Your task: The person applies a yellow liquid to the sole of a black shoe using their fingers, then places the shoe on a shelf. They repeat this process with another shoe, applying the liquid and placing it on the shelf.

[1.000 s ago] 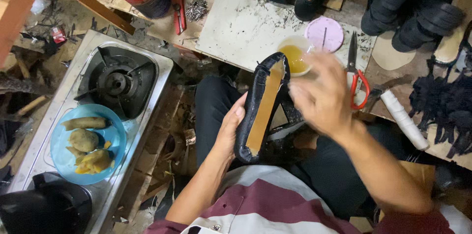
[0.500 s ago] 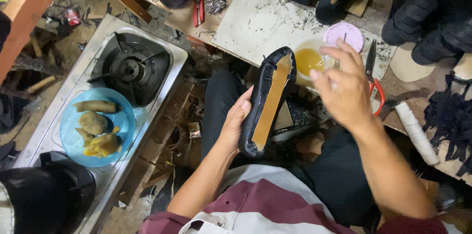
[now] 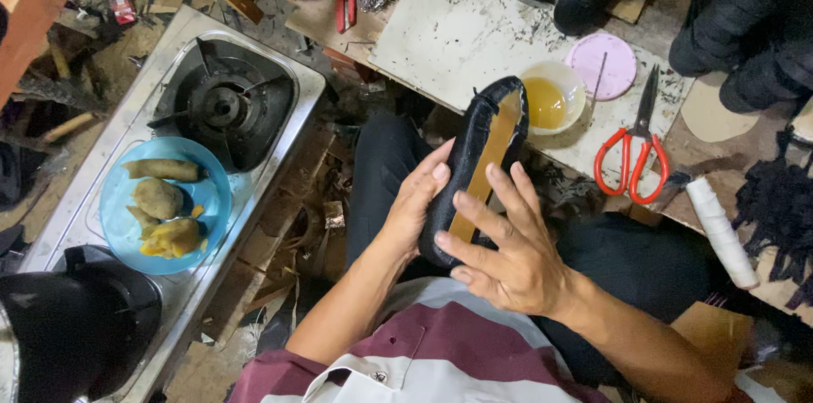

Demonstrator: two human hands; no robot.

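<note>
Both hands point(image 3: 461, 225) around black shoe point(image 3: 474, 162)

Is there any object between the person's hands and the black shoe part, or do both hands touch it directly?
Nothing visible stands between them. The left hand grips the black shoe piece directly, and the right hand lies flat on its tan sole.

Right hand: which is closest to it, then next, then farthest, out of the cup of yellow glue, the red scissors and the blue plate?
From the right hand:
1. Cup of yellow glue, up on the board just above the hand.
2. Red scissors, on the board, off to the right; close to the cup's distance, only slightly farther.
3. Blue plate, far left on the stove.
</note>
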